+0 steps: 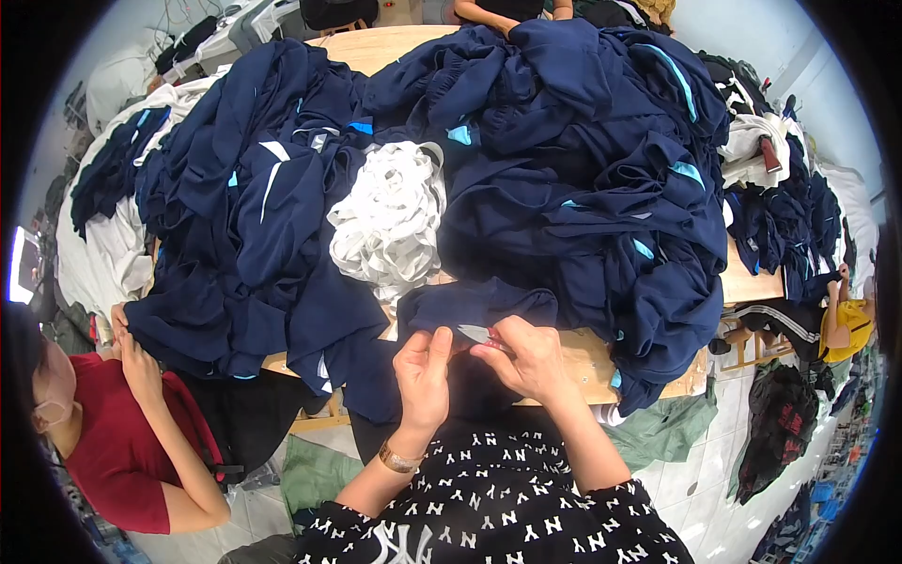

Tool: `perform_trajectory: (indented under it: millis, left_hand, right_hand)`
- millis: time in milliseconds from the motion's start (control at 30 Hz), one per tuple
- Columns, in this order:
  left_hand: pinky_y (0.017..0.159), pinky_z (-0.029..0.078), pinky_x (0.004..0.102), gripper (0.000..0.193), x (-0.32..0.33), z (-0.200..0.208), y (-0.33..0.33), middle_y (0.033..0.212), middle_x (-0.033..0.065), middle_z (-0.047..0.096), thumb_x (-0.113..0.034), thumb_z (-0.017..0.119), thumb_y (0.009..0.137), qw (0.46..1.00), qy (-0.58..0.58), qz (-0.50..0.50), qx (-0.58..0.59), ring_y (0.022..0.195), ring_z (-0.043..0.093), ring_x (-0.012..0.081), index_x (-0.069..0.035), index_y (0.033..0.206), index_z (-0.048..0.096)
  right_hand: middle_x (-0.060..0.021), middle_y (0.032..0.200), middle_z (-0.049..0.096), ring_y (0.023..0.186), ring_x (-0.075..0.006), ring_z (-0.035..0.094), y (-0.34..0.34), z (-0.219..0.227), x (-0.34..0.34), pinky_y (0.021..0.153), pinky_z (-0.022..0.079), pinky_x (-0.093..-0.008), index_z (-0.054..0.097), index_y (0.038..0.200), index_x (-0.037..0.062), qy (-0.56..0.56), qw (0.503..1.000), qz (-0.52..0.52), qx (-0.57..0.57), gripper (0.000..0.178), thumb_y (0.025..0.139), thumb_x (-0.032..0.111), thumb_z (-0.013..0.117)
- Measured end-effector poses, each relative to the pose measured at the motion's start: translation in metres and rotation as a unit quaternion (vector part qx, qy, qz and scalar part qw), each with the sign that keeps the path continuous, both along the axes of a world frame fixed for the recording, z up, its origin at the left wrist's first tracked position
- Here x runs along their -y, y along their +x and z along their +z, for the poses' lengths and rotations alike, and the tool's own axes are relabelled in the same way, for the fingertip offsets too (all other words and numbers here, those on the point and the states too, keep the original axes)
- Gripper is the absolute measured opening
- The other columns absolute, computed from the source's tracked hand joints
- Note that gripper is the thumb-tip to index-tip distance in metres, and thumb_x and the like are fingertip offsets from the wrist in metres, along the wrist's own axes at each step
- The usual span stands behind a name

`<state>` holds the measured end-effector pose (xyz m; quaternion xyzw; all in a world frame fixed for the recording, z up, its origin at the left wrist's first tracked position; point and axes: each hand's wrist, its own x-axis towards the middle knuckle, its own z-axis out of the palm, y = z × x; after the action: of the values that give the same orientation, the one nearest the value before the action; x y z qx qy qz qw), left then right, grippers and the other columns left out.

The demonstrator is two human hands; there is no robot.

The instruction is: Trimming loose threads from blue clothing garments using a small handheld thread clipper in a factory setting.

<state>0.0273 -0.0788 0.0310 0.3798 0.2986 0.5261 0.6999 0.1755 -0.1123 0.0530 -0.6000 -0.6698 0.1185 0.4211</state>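
My right hand (528, 359) is closed round a pair of thread snips (474, 333) with a red handle. Their pale metal blades point left, toward my left thumb. My left hand (425, 376) is closed on the edge of a navy garment (477, 303), thumb on top, just left of the blades. That garment lies over the front edge of the table, and part of it hangs down between my hands and body. Just beyond sits a heap of white elastic-looking bands (390, 216).
Large piles of navy garments (583, 169) with light blue trim cover the wooden table (371, 49). At my left a person in a red shirt (117, 442) handles navy cloth. Another person in yellow (846, 324) sits far right. Green cloth (662, 430) lies on the floor.
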Motion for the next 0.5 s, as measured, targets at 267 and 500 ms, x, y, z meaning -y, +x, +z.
perform_trajectory:
  millis: [267, 500]
  left_hand:
    - [0.075, 0.049, 0.0275, 0.017, -0.0014, 0.0015, 0.0001, 0.090, 0.0038, 0.062, -0.014, 0.049, 0.095, 1.000, -0.011, 0.013, -0.002, 0.080, 0.059, 0.0104, -0.001, 0.093, 0.059]
    - [0.075, 0.049, 0.0272, 0.017, -0.0004, -0.0019, -0.0012, 0.089, 0.0038, 0.061, -0.014, 0.050, 0.094, 0.999, 0.008, 0.010, -0.033, 0.080, 0.058, 0.0096, -0.001, 0.090, 0.059]
  right_hand:
    - [-0.0094, 0.059, 0.053, 0.047, -0.0261, 0.053, 0.0032, -0.0003, 0.0017, 0.044, 0.040, -0.0328, 0.055, 0.069, 0.0030, 0.003, 1.000, -0.007, 0.017, 0.029, 0.070, 0.024, 0.075]
    - [-0.0090, 0.060, 0.053, 0.048, -0.0262, 0.053, 0.0018, -0.0014, 0.0008, 0.045, 0.041, -0.0328, 0.055, 0.069, 0.0030, 0.001, 1.000, -0.003, 0.017, 0.029, 0.070, 0.024, 0.075]
